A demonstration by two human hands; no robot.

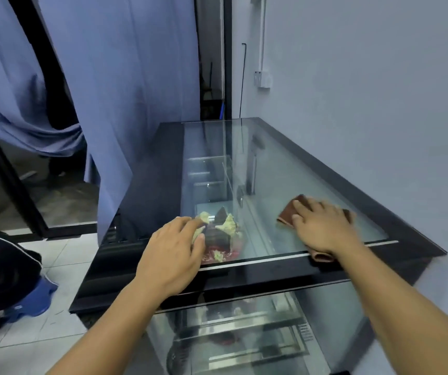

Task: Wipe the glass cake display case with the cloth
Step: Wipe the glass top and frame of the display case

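Observation:
The glass cake display case (271,163) stands in front of me, its black-framed glass top stretching away along the wall. My right hand (322,226) lies flat, fingers spread, pressing a brown cloth (289,212) onto the right side of the glass top. The cloth pokes out beyond my fingertips and under my wrist. My left hand (171,253) rests palm down on the near left part of the top, holding nothing. A decorated cake (222,234) shows through the glass just past my left fingers.
A grey wall (366,90) runs close along the case's right side, with a socket (263,79) on it. Blue curtains (125,90) hang at the left. Another person's dark sleeve (1,266) and a blue stool (30,301) are at the lower left on the tiled floor.

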